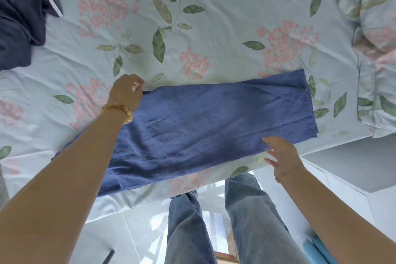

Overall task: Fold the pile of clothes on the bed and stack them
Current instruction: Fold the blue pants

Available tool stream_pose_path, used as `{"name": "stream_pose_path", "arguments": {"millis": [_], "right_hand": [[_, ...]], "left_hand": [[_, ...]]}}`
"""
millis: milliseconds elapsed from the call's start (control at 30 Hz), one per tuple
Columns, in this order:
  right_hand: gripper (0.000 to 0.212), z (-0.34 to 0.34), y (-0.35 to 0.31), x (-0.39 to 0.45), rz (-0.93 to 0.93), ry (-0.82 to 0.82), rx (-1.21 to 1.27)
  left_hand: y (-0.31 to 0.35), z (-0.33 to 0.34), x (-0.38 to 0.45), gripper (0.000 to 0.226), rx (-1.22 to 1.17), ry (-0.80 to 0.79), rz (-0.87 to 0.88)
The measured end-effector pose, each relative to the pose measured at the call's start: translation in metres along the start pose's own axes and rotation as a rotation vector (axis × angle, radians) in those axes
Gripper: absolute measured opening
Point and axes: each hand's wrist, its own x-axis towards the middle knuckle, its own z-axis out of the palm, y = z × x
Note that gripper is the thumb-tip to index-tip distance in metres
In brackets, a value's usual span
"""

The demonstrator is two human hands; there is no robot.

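Observation:
A blue garment [192, 126] lies flat on the bed as a long strip, running from lower left to upper right. My left hand [126, 92] pinches its far edge near the left end, fingers curled on the cloth. With fingers spread and relaxed, my right hand [278, 154] touches the garment's near edge close to the right end. A crumpled dark navy garment [21, 17] with a white stripe sits at the bed's far left corner.
The bed [214, 28] has a pale floral sheet. A bunched quilt or pillow [375, 38] in the same print lies at the right. My legs in jeans stand against the bed's near edge, over a shiny floor.

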Motion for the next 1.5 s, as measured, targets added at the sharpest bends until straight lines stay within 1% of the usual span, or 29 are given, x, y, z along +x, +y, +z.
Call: {"name": "stream_pose_path", "arguments": {"millis": [67, 133, 200, 233, 300, 367, 467, 533, 567, 667, 700, 767, 833, 867, 900, 967, 1067, 1100, 1167, 1233, 1300, 1367, 1433, 1500], "right_hand": [[0.021, 0.007, -0.017, 0.001, -0.264, -0.013, -0.179], [0.024, 0.009, -0.040, 0.014, -0.568, 0.004, -0.439], [0.032, 0.006, -0.066, 0.039, -0.852, 0.095, -0.813], [0.036, 0.004, -0.078, 0.052, -0.950, 0.147, -1.004], [0.041, 0.001, -0.102, 0.076, -1.024, 0.220, -1.274], [0.037, -0.001, -0.122, 0.090, -1.043, 0.230, -1.403], [0.024, -0.004, -0.147, 0.102, -1.102, 0.223, -1.510], [0.023, -0.007, -0.164, 0.106, -1.066, 0.248, -1.492], [0.022, -0.009, -0.171, 0.108, -1.043, 0.264, -1.459], [0.021, -0.014, -0.176, 0.112, -0.976, 0.282, -1.346], [0.026, -0.016, -0.172, 0.112, -0.931, 0.279, -1.283], [0.045, -0.022, -0.160, 0.110, -0.808, 0.289, -1.128], [0.054, -0.031, -0.144, 0.109, -0.694, 0.273, -0.939], [0.055, -0.035, -0.135, 0.109, -0.639, 0.235, -0.853], [0.056, -0.040, -0.127, 0.109, -0.585, 0.188, -0.799], [0.055, -0.050, -0.116, 0.109, -0.501, 0.094, -0.756], [0.035, -0.060, -0.112, 0.101, -0.435, -0.066, -0.621], [0.032, -0.060, -0.113, 0.094, -0.411, -0.112, -0.564], [0.035, -0.056, -0.113, 0.070, -0.365, -0.218, -0.432], [0.041, -0.043, -0.110, 0.037, -0.344, -0.358, -0.288], [0.043, -0.024, -0.104, -0.001, -0.349, -0.499, -0.217], [0.041, 0.002, -0.092, -0.040, -0.376, -0.580, -0.268], [0.037, 0.037, -0.073, -0.077, -0.404, -0.636, -0.342], [0.037, 0.080, -0.051, -0.108, -0.393, -0.720, -0.412]], "left_hand": [[-0.001, 0.010, -0.002, 0.025, 0.086, -0.119, 0.104], [-0.002, 0.017, -0.004, 0.035, 0.173, -0.200, 0.114], [-0.005, 0.021, -0.003, 0.037, 0.250, -0.160, 0.102], [-0.005, 0.021, -0.002, 0.034, 0.308, -0.131, 0.093], [-0.004, 0.020, 0.003, 0.027, 0.413, -0.123, 0.061], [-0.003, 0.017, 0.008, 0.026, 0.446, -0.168, 0.039], [-0.009, 0.012, 0.015, 0.030, 0.270, -0.236, 0.020], [-0.010, 0.007, 0.016, 0.035, 0.166, -0.266, 0.015], [-0.010, 0.005, 0.015, 0.034, 0.152, -0.270, 0.037], [-0.005, 0.000, 0.002, 0.025, 0.166, -0.195, 0.202], [-0.003, 0.001, -0.008, 0.025, 0.162, -0.144, 0.275], [0.000, 0.007, -0.037, 0.025, 0.135, -0.060, 0.399], [-0.001, 0.022, -0.074, 0.021, 0.157, -0.029, 0.454], [-0.003, 0.032, -0.093, 0.022, 0.205, -0.033, 0.445], [-0.006, 0.044, -0.111, 0.026, 0.266, -0.042, 0.411], [-0.010, 0.067, -0.140, 0.039, 0.342, -0.045, 0.279], [-0.005, 0.087, -0.160, 0.053, 0.309, -0.016, 0.071], [-0.001, 0.091, -0.163, 0.055, 0.296, -0.010, 0.019], [0.007, 0.096, -0.169, 0.055, 0.271, -0.007, -0.058], [0.012, 0.098, -0.174, 0.053, 0.226, -0.005, -0.095], [0.013, 0.098, -0.176, 0.048, 0.102, 0.004, -0.137], [0.011, 0.093, -0.179, 0.040, -0.160, 0.042, -0.229], [0.006, 0.083, -0.183, 0.035, -0.402, 0.144, -0.330], [-0.005, 0.069, -0.190, 0.032, -0.554, 0.234, -0.448]]}}
